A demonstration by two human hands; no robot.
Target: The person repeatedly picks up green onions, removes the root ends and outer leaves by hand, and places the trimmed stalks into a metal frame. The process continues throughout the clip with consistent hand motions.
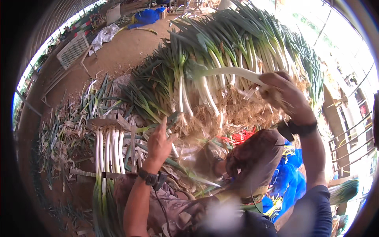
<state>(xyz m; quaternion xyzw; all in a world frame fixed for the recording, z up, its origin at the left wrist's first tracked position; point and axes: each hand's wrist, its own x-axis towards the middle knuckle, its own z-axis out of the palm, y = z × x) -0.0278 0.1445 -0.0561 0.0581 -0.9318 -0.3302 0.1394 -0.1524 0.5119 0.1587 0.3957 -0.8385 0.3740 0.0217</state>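
Gripping one leek [233, 71], your right hand [285, 94] was closed; your left hand [159, 144] had fingers apart. Clean-looking stalks [107, 150] sat at left; the far heap [241, 39] seemed undone.

A pale, gently bowed leek [231, 71] is held aloft nearly level, its left end blurred, before heaped leeks [252, 35].

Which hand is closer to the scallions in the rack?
Left. The left hand is just right of the racked scallions; the right hand is farther right, gripping another scallion.
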